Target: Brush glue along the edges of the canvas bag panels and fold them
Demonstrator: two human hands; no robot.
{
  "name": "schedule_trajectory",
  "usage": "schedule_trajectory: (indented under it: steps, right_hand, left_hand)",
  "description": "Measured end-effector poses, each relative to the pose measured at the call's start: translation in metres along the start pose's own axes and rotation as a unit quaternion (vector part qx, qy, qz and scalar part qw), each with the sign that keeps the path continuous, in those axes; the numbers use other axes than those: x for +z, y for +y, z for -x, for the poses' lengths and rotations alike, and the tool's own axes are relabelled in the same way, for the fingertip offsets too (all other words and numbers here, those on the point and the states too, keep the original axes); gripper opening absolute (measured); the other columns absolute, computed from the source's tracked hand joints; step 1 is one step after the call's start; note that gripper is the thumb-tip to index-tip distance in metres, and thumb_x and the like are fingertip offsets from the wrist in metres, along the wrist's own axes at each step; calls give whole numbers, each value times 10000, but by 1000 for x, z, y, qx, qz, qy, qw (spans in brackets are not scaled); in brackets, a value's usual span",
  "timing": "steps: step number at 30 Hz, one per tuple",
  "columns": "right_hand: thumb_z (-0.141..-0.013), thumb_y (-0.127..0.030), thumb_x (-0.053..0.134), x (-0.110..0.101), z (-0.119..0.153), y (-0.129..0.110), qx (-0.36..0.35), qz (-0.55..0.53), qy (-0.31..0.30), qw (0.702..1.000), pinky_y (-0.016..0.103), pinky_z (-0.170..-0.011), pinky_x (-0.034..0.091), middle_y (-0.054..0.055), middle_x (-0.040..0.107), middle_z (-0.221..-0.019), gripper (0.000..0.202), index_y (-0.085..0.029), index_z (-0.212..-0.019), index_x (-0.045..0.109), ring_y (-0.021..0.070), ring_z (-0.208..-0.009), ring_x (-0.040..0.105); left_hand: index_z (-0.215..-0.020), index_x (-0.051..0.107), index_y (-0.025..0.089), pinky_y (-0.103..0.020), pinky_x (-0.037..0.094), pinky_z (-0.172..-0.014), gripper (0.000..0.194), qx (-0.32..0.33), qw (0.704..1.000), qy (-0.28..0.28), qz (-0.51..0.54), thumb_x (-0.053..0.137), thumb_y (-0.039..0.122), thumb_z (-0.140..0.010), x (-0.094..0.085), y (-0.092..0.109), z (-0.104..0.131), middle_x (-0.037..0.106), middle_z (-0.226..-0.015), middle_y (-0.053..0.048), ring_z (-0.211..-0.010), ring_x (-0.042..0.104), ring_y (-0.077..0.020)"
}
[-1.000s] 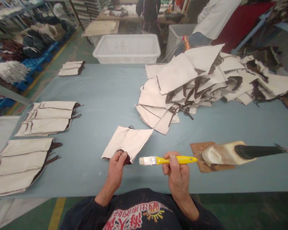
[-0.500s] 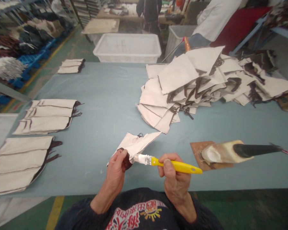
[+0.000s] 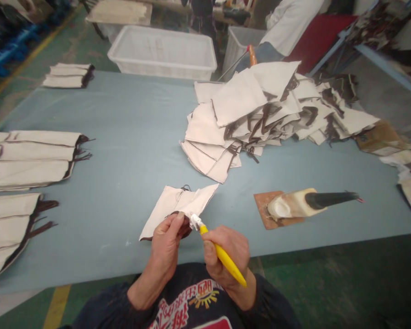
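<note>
My left hand (image 3: 167, 240) pinches the dark near edge of a cream-coloured sewn piece (image 3: 173, 201) with brown trim, which lies partly folded on the table. In my right hand (image 3: 228, 253) is a yellow-handled brush (image 3: 228, 262), gripped between thumb and fingers. Its bristles carry a thick white paste and touch or nearly touch the piece right beside my left fingertips. Off to the right, a cut-open plastic container (image 3: 289, 204) with white stuff in its mouth lies on a brown board (image 3: 265, 210), a black handle-like part sticking out of it.
A big heap of similar cream pieces (image 3: 239, 103) covers the table's far right. Stacked pieces (image 3: 30, 157) lie in groups along the left side. Beyond the blue-green table (image 3: 133, 119) stand a white plastic tub (image 3: 162, 68) and a person in a white sleeve (image 3: 292, 27).
The view has swung, so the table things appear further left. The brush has turned, its handle now slanting down toward me and its bristles nearer my left fingers. The cream piece lies flatter.
</note>
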State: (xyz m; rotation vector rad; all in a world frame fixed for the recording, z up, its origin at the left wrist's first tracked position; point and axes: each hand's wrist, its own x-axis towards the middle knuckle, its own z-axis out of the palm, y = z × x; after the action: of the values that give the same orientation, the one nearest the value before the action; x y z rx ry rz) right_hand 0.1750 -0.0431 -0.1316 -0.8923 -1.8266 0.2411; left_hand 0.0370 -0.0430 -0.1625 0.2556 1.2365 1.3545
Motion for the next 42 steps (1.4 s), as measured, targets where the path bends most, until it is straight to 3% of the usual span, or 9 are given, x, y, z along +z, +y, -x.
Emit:
schedule_trajectory:
  steps: [7, 12, 20, 25, 30, 34, 39, 42]
  right_hand:
    - [-972, -148, 437, -7, 13, -2, -4, 13, -13, 1000, 277, -495, 401, -35, 558, -573, 156, -240, -901, 541, 144, -463, 523]
    - [-1018, -204, 419, -23, 4, 8, 0, 33, 17, 999, 283, -526, 419, -19, 607, -622, 152, -243, -963, 555, 147, -498, 531]
    - [-997, -153, 403, -14, 4, 8, -47, 5, -34, 998, 288, -497, 363, -41, 540, -565, 170, -241, -905, 515, 144, -455, 476]
    - [-989, -157, 437, -21, -4, 13, -40, 30, -11, 999, 279, -522, 373, -34, 557, -592, 133, -231, -948, 540, 145, -485, 483]
    - [-964, -116, 432, -6, 3, 16, -63, 19, -54, 996, 288, -512, 360, -35, 555, -578, 174, -232, -879, 530, 147, -474, 482]
    - [-967, -141, 449, -6, 12, 13, 5, -32, -35, 999, 268, -540, 426, -23, 614, -623, 166, -229, -869, 551, 138, -507, 550]
    - [-984, -208, 455, -24, 10, 24, 152, -50, 44, 986, 257, -482, 433, -10, 622, -636, 198, -219, -848, 598, 139, -490, 568]
    - [-978, -223, 456, -28, -4, 27, 139, -89, 34, 986, 252, -462, 428, -22, 600, -607, 215, -218, -823, 604, 130, -460, 543]
  left_hand:
    - [-690, 687, 169, -219, 550, -615, 349, -10, 1000, 1, 10, 906, 432, -622, 12, -9, -1, 713, -664, 23, -601, 654, -117]
    - [-701, 689, 162, -251, 581, -663, 414, -40, 999, 28, 18, 945, 439, -530, 18, -8, -3, 741, -665, 4, -644, 704, -149]
    - [-690, 668, 168, -214, 543, -597, 371, -10, 1000, 12, 16, 907, 440, -609, 20, -7, -3, 718, -646, 22, -592, 671, -122]
    - [-682, 685, 158, -239, 571, -656, 442, -25, 999, 32, 29, 949, 465, -505, 23, -5, -4, 748, -680, -2, -646, 701, -144]
    - [-657, 686, 153, -188, 520, -580, 438, -7, 999, 42, 23, 951, 470, -511, 24, -4, -4, 701, -622, 32, -574, 641, -99]
    - [-651, 672, 151, -174, 467, -523, 450, 14, 1000, 23, -12, 915, 522, -576, 20, -4, -4, 637, -576, 50, -506, 554, -71]
    - [-705, 642, 168, -211, 526, -604, 455, 36, 998, 1, -53, 868, 557, -647, 12, 9, -9, 672, -641, 30, -591, 622, -112]
    - [-676, 590, 175, -182, 480, -539, 450, 44, 996, -21, -78, 845, 546, -684, 11, 25, -10, 605, -579, 55, -533, 563, -87]
